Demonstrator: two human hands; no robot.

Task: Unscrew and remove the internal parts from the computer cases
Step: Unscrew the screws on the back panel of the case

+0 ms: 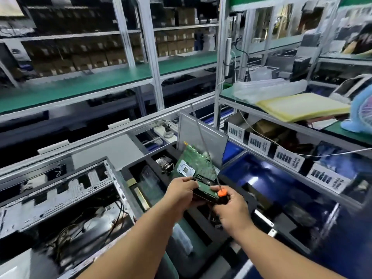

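Hard drive (205,193) at centre frame: likely dense, rigid, shock-sensitive; best held by its edges. Left hand (181,193) fingers clamped on it; right hand (231,208) curled round screwdriver (221,193).

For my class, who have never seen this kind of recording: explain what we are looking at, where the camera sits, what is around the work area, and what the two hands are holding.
There is no machine here, only a person's two bare hands. The single picture comes from a camera worn on the head, looking forward and down. The left hand and the right hand together hold a small dark part with a green circuit board, probably a drive. The right hand also grips a long screwdriver with an orange collar, its thin shaft pointing up and away. To the left lies an opened computer case with loose cables inside. Behind the hands, a green motherboard leans in a black bin; blue bins sit to the right. The surroundings are blurred.
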